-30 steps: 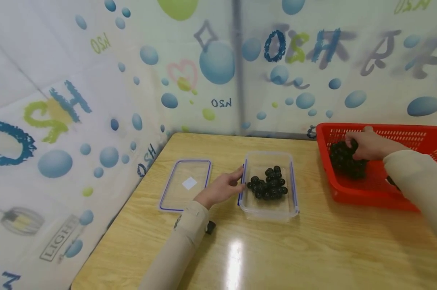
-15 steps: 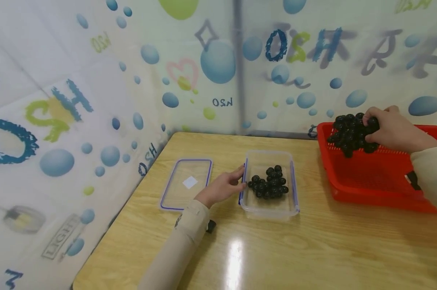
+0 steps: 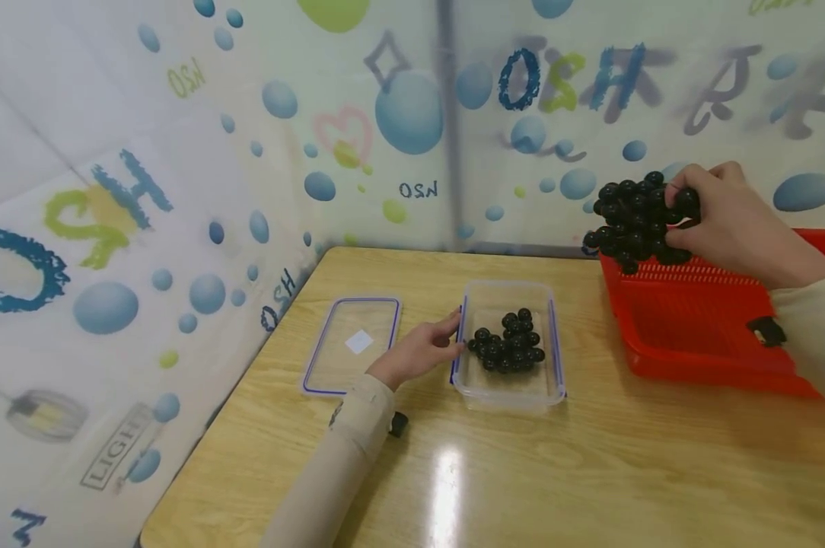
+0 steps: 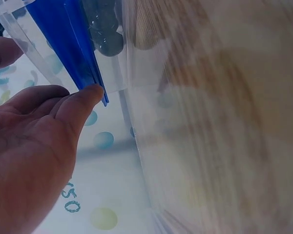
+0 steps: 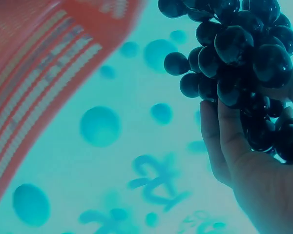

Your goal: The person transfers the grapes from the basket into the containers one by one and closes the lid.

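In the head view my right hand [image 3: 724, 221] grips a bunch of dark grapes [image 3: 635, 221] by one end, held up above the left part of a red plastic basket [image 3: 700, 369]. The right wrist view shows fingers and thumb curled round the same grapes [image 5: 234, 46]. A clear plastic container [image 3: 515, 392] with blue side clips stands mid-table and has a smaller bunch of dark grapes [image 3: 508, 346] inside. My left hand [image 3: 419, 354] touches the container's left side with loosely extended fingers. Its thumb rests against the blue clip [image 4: 71, 44] in the left wrist view.
A clear lid [image 3: 351, 342] with a blue seal and a white label lies left of the container. The wooden table [image 3: 556, 472] meets a patterned wall covering [image 3: 385, 190] at the back and left.
My right hand has lifted the larger bunch of grapes out of the red basket, then moved it up and slightly left. The left hand has stayed at the container.
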Demonstrator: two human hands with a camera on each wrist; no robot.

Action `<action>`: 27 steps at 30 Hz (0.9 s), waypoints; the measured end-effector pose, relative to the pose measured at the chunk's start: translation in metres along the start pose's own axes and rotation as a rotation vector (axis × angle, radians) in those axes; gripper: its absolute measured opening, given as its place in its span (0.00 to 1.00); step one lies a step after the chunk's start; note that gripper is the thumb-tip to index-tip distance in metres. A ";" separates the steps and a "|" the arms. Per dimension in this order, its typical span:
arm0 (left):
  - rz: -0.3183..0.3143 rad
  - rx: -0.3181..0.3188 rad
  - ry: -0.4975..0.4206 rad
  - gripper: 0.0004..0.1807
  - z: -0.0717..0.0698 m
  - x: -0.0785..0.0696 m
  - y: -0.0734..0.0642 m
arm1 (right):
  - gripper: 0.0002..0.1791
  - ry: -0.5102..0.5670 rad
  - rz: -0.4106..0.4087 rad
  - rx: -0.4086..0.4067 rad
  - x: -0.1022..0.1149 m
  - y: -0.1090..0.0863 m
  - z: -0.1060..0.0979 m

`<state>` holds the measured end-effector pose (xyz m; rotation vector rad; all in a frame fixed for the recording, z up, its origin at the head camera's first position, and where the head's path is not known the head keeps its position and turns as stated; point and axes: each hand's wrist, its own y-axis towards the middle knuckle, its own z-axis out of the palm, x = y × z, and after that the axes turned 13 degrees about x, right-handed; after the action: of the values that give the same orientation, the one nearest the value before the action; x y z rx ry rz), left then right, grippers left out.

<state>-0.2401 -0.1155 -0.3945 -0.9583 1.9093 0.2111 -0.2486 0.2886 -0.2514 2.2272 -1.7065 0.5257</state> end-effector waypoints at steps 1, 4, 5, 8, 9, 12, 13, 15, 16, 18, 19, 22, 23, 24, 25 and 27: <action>0.006 -0.002 -0.003 0.36 0.000 0.000 0.001 | 0.19 0.003 -0.012 0.003 0.007 -0.001 -0.001; 0.014 -0.013 0.001 0.35 -0.003 0.000 0.001 | 0.20 -0.014 -0.068 0.029 0.028 -0.003 0.005; 0.016 -0.014 0.002 0.35 -0.003 0.001 0.000 | 0.20 -0.024 -0.088 0.045 0.034 -0.003 0.008; 0.011 -0.016 0.010 0.35 -0.005 0.002 -0.001 | 0.20 -0.039 -0.148 0.091 0.049 -0.003 0.022; 0.013 -0.012 0.004 0.35 -0.004 0.002 -0.002 | 0.20 -0.039 -0.164 0.105 0.053 -0.004 0.026; 0.019 -0.001 -0.019 0.35 -0.002 0.000 0.000 | 0.19 -0.009 -0.201 0.148 0.063 -0.007 0.036; 0.017 0.001 -0.028 0.35 -0.001 0.001 -0.001 | 0.19 0.001 -0.213 0.164 0.067 -0.008 0.040; 0.020 0.001 -0.037 0.35 0.000 0.002 -0.001 | 0.19 0.018 -0.239 0.200 0.076 -0.009 0.048; 0.021 0.001 -0.039 0.35 0.000 0.002 -0.001 | 0.19 0.025 -0.256 0.221 0.080 -0.011 0.052; 0.022 -0.001 -0.030 0.35 0.001 0.002 -0.002 | 0.19 0.028 -0.281 0.263 0.087 -0.013 0.061; 0.019 -0.004 -0.023 0.34 0.001 0.002 -0.001 | 0.19 0.022 -0.294 0.283 0.090 -0.014 0.066; 0.020 -0.003 -0.007 0.34 0.001 0.002 -0.001 | 0.19 0.021 -0.330 0.334 0.096 -0.016 0.083; 0.021 -0.004 0.000 0.34 0.000 0.001 -0.001 | 0.19 0.022 -0.334 0.352 0.097 -0.017 0.089; 0.019 -0.005 0.003 0.34 0.000 0.001 -0.001 | 0.20 0.021 -0.343 0.364 0.099 -0.018 0.095; 0.018 -0.005 0.008 0.34 0.000 0.001 -0.001 | 0.20 0.010 -0.356 0.368 0.099 -0.018 0.101; 0.021 -0.008 0.018 0.34 -0.001 0.001 -0.002 | 0.21 0.000 -0.370 0.383 0.100 -0.019 0.112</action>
<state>-0.2398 -0.1178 -0.3944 -0.9487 1.9369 0.2236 -0.1945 0.1582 -0.3062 2.7221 -1.2211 0.8097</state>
